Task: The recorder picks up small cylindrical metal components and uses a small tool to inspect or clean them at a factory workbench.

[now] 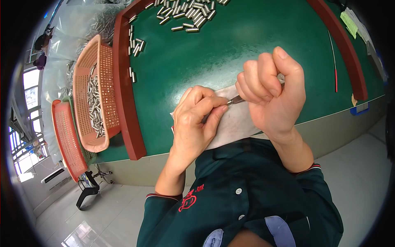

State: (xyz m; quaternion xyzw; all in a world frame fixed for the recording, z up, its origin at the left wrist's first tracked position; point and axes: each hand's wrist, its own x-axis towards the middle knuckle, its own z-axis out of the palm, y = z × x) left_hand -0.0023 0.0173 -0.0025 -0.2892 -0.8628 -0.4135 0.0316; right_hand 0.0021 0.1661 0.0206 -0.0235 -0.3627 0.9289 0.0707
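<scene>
My left hand [192, 119] is closed, its thumb and forefinger pinching a small metal cylinder [229, 103] of which only the end shows. In my right fist [275, 88] is a hand tool with a slim metal shank [237, 99]; a pale bit of its handle shows by the thumb, and the rest is hidden by the fingers. The shank's tip meets the end of the cylinder, or very nearly. Under both hands lies a greyish-white sheet [234, 123], at the near edge of the green table top [230, 53].
Loose metal cylinders [193, 14] are heaped at the far side, several more along the left red-brown rail [125, 90]. Outside it stand an orange basket [108, 78] of cylinders and another basket [66, 136]. A thin red-handled tool [335, 78] lies near the right rail [347, 53].
</scene>
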